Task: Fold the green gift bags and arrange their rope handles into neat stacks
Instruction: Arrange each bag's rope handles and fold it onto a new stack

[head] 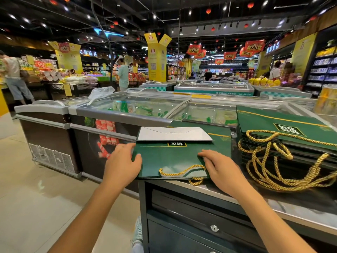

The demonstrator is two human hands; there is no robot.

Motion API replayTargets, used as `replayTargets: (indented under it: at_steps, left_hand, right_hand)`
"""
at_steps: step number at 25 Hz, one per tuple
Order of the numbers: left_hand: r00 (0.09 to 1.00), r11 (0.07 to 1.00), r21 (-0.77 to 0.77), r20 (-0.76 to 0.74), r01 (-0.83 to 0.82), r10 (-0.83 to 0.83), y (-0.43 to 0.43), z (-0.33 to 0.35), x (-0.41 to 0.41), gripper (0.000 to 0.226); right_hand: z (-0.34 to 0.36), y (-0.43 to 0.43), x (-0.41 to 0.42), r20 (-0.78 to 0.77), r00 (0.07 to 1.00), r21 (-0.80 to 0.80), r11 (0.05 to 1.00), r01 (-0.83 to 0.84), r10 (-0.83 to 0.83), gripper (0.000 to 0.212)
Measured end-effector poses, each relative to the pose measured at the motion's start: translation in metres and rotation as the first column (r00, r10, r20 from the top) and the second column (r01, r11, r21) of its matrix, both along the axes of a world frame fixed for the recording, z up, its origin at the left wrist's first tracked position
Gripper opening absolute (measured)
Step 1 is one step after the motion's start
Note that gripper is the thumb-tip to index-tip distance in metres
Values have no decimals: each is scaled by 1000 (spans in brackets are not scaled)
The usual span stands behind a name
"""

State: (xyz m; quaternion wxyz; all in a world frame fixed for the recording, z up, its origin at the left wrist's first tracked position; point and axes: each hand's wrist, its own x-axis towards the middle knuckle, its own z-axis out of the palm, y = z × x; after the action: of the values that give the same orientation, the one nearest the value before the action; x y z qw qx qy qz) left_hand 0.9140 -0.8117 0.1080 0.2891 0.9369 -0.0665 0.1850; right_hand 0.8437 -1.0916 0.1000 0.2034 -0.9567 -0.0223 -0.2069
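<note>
A flattened green gift bag lies on the counter corner, its white base flap folded up at the far end. Its gold rope handle curls along the near edge. My left hand grips the bag's left edge, thumb on top. On the bag's right side my right hand presses flat, fingers spread, next to the handle. Another green bag lies beneath it. At the right stands a tall stack of folded green bags, their gold rope handles hanging in a tangle over the front.
The metal counter has dark drawers below. Glass-topped chest freezers stand directly behind and to the left. Tiled floor opens at the left. Shoppers stand far off among the shelves.
</note>
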Motion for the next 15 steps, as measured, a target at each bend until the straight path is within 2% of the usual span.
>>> replayTargets:
  at_steps: [2,4,6,8,9,11,13,15]
  left_hand:
    - [987,997,58,151,50,-58,-12,14,-12,40]
    - [943,957,109,174,268,-284,-34,25,-25,41]
    - [887,875,181,24,449,-460,-57,30,-35,52]
    - [846,802,270,-156,533,-510,-73,32,-37,55]
    - [837,771,326,-192,547,-513,-77,34,-36,50]
    - [815,745,334,-197,578,-544,-79,37,-33,27]
    - [789,742,267,-190,615,-585,-77,42,-30,6]
    - [783,759,193,-164,622,-600,-76,50,-29,8]
  right_hand:
    - [-1,0,0,5,1000,13,1000,-1,1,34]
    - [-4,-2,2,10,1000,31,1000,2,-2,34]
    - [-5,-2,2,19,1000,41,999,-2,2,34]
    - [-4,-2,0,15,1000,41,999,-6,5,34]
    - [-3,-2,-1,10,1000,37,999,-5,4,34]
    - [-4,-3,-1,8,1000,21,1000,-4,4,35]
    - [-5,-5,0,15,1000,36,999,-5,5,34]
    - [-6,-7,0,13,1000,56,998,-3,2,34]
